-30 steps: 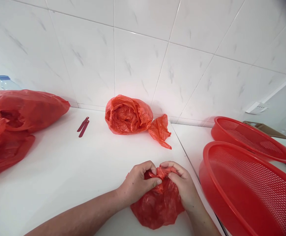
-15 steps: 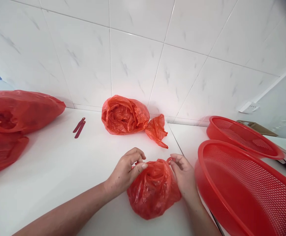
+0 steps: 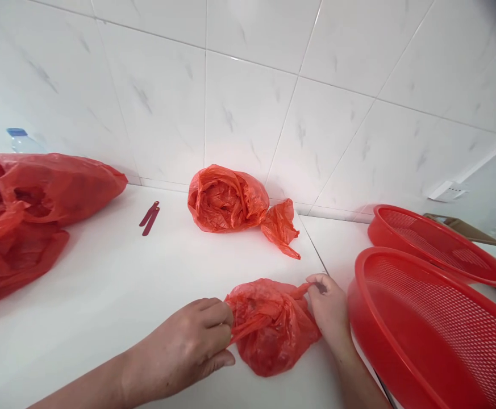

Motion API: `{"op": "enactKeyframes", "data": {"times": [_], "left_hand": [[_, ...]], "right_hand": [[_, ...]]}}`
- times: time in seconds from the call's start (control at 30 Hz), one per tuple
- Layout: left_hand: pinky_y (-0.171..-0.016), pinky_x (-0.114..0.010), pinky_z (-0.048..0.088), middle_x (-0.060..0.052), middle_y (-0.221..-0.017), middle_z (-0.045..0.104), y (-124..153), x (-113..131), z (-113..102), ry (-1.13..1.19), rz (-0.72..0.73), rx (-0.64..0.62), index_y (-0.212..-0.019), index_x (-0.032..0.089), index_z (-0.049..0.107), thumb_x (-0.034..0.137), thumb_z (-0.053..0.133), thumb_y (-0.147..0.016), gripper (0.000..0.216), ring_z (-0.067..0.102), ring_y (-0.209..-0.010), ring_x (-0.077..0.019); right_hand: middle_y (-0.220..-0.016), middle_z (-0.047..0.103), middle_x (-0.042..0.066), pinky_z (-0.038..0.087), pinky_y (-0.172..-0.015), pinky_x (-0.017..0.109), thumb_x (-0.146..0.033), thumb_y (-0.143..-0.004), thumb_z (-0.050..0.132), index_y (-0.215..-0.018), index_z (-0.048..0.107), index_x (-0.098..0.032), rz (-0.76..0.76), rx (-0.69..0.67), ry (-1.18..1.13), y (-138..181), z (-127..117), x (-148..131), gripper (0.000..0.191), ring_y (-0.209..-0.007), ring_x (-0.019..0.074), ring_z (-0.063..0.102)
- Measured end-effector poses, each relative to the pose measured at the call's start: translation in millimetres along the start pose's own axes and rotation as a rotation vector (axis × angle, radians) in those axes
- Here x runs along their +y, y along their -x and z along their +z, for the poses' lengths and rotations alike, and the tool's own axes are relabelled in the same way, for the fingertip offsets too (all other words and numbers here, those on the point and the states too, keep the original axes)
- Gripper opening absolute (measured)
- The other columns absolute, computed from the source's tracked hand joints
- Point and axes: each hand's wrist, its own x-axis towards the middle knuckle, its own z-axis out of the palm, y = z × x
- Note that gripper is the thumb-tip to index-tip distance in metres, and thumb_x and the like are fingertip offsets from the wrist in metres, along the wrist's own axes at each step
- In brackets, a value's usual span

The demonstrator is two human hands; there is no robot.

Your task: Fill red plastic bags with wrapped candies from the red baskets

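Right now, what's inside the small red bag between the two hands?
Only crumpled red film shows. The small red plastic bag bulges, its handles pinched by the left hand and the right hand. The film covers whatever fills it, so the contents cannot be told.

- A wall (image 3: pixel 248 85) of large, glossy white tiles with faint grey veins fills the upper half of the view.
- Thin grey joints run between the tiles, slanting with the tilt of the camera.
- A smooth white counter (image 3: pixel 103 295) runs along the foot of the wall and takes up the lower half.
- A thin dark seam (image 3: pixel 316 250) crosses the counter from the wall toward the front, right of the middle.
- A white socket (image 3: pixel 446 190) sits on the wall at the far right, and a white strip (image 3: pixel 490 152) runs up and to the right from it.
- The light is bright and even, with a soft sheen on the tiles and only pale shadows on the counter.
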Motion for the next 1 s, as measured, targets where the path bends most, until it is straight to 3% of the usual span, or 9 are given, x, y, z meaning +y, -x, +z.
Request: {"op": "enactKeyframes", "data": {"times": [0.2, 0.43, 0.63, 0.8, 1.0], "left_hand": [[-0.06, -0.026, 0.041, -0.002, -0.079, 0.055, 4.9, 1.5, -8.2, -0.104, 0.013, -0.035, -0.067, 0.018, 0.049, 0.018, 0.057, -0.085, 0.019, 0.05, -0.068, -0.0132], [-0.06, -0.027, 0.04, -0.002, -0.079, 0.055, 10.2, -2.9, -5.6, -0.187, 0.05, -0.11, -0.068, 0.018, 0.047, 0.019, 0.055, -0.086, 0.02, 0.05, -0.068, -0.0141], [-0.059, -0.027, 0.04, -0.002, -0.078, 0.054, 15.2, -4.5, -5.5, -0.199, 0.026, -0.107, -0.067, 0.017, 0.046, 0.016, 0.052, -0.086, 0.02, 0.048, -0.066, -0.0137], [-0.062, -0.027, 0.042, -0.003, -0.086, 0.057, 17.4, -19.4, -12.1, -0.173, -0.028, -0.075, -0.071, 0.018, 0.049, 0.013, 0.049, -0.086, 0.015, 0.053, -0.07, -0.0139], [-0.066, -0.028, 0.047, -0.005, -0.097, 0.06, 4.1, -36.1, -24.2, -0.16, -0.258, 0.177, -0.078, 0.019, 0.05, 0.022, 0.045, -0.091, 0.015, 0.059, -0.079, -0.0151]], "right_hand": [[-0.092, 0.066, 0.004, 0.04, -0.067, 0.032, -0.022, -0.074, 0.043, -0.081, 0.062, -0.022, -0.085, 0.042, 0.245, -0.7, 0.4, 0.4, 0.021, -0.08, 0.0214, 0.059], [-0.097, 0.064, 0.001, 0.038, -0.063, 0.029, -0.019, -0.077, 0.041, -0.083, 0.06, -0.024, -0.058, 0.021, 0.404, -3.1, 1.5, 1.8, 0.021, -0.083, 0.0195, 0.056], [-0.095, 0.064, 0.001, 0.038, -0.064, 0.029, -0.018, -0.077, 0.041, -0.082, 0.06, -0.024, -0.138, 0.023, 0.471, 0.2, 5.0, -0.2, 0.02, -0.082, 0.0188, 0.056], [-0.091, 0.064, 0.002, 0.04, -0.063, 0.029, -0.02, -0.075, 0.043, -0.08, 0.058, -0.023, -0.135, -0.033, 0.341, 3.1, 8.7, 5.5, 0.017, -0.077, 0.0185, 0.057], [-0.089, 0.067, 0.002, 0.045, -0.073, 0.03, -0.033, -0.08, 0.046, -0.093, 0.059, -0.023, -0.012, -0.153, 0.012, 2.9, 9.1, 10.1, 0.021, -0.083, 0.0203, 0.06]]}}
